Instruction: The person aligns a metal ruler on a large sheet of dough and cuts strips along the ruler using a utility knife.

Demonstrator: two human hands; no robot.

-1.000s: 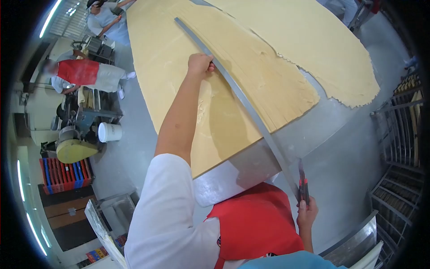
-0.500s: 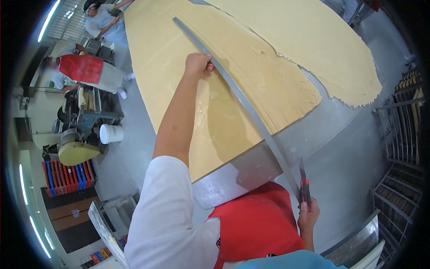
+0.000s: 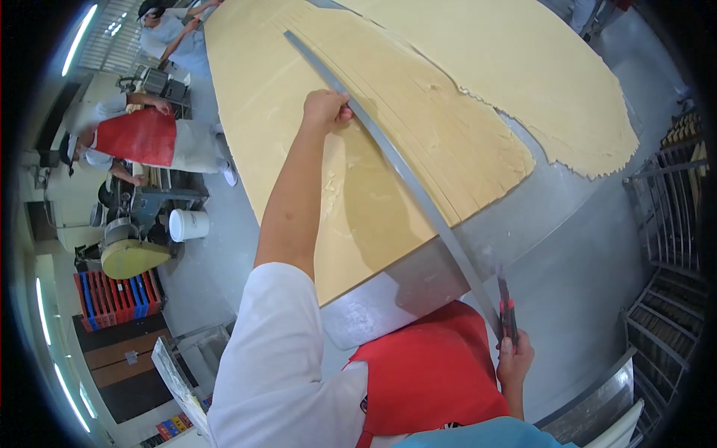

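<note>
A wide sheet of pale dough (image 3: 276, 164) covers the metal table (image 3: 373, 308), with several straight lines cut or pressed lengthwise in it. Across it slants a long metal straightedge (image 3: 403, 167), its near end jutting past the table edge toward me. My left hand (image 3: 326, 110) is closed on the straightedge's far half, over the dough. Beyond the near edge, my right hand (image 3: 515, 357) grips a red and black utility knife (image 3: 508, 317), blade pointing up and away. That hand is also at the straightedge's near end; whether its fingers hold it is hard to see.
A second dough sheet (image 3: 523, 82) with a ragged edge lies at the right. A co-worker in a red apron (image 3: 138, 142) stands at machinery on the left; another person (image 3: 175, 37) is at the far left corner. A white bucket (image 3: 188, 224) and metal racks (image 3: 665, 306) stand around.
My hands, the straightedge and the knife keep nearly the same place; the view has shifted slightly. The co-worker in the red apron has turned and moved an arm.
</note>
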